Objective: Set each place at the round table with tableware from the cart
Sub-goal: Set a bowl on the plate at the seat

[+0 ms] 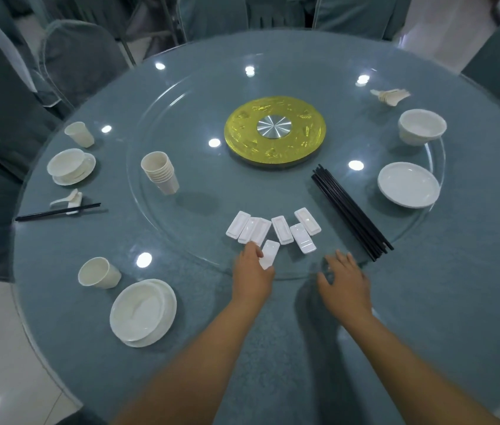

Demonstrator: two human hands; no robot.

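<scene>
Chopstick rest (268, 254) partly under fingers

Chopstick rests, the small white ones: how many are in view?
8. Six lie clustered on the glass turntable, one is pinched in the left hand at, and one sits under the far-left chopsticks. More may be hidden.

Chopsticks (351, 213) lie right of rests (273, 231).

Two bare forearms reach in from the lower edge of the view, uncovered along all their visible length, with no sleeve showing. The left hand (253, 273) and right hand (346, 282) wear no gloves, rings, watch or bracelet.
</scene>
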